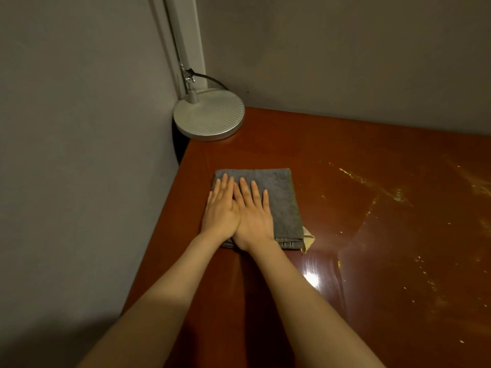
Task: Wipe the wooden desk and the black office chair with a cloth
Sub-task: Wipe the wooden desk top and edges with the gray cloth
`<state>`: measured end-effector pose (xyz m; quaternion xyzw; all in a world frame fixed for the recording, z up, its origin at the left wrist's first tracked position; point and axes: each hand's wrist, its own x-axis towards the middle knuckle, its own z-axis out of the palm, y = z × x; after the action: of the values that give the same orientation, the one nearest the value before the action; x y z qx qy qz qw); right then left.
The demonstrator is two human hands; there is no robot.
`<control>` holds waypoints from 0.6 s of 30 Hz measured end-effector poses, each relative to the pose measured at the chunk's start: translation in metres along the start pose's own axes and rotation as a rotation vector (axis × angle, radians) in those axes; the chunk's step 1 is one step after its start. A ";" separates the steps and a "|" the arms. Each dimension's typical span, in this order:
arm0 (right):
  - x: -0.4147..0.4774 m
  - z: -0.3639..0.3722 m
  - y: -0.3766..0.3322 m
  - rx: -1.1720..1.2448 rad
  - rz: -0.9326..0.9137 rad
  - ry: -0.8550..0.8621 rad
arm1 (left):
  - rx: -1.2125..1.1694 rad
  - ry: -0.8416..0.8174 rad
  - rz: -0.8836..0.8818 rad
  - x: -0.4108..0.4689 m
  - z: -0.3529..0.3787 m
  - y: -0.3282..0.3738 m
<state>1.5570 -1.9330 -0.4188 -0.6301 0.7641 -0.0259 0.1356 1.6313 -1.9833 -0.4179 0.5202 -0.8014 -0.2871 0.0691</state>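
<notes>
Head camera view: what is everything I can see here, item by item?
desk: one, glossy reddish-brown wood, fills the right and lower view
cloth: one, grey, folded, on the desk near its left edge
tag: one, pale, sticks out at the cloth's near right corner
lamp base: one, silver, round, back left corner of the desk
cable: one, black, behind the lamp base
specks: many, yellowish, scattered on the desk's right part
walls: two, grey, left and back
left hand: flat on the cloth
right hand: flat on the cloth, beside the left

Reddish wooden desk [345, 181], folded grey cloth [281, 197], lamp base [212, 118]
</notes>
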 end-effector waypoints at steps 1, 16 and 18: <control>0.000 -0.001 0.007 0.001 0.011 0.000 | 0.007 0.003 0.005 0.002 0.004 0.006; -0.054 -0.037 0.176 0.299 0.413 0.287 | -0.175 -0.065 0.179 0.014 0.070 0.141; -0.053 -0.041 0.177 0.323 0.571 0.330 | -0.144 0.016 0.082 0.013 0.067 0.138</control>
<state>1.3874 -1.8505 -0.4069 -0.3494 0.9069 -0.2084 0.1099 1.4880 -1.9284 -0.4021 0.4829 -0.7987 -0.3367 0.1244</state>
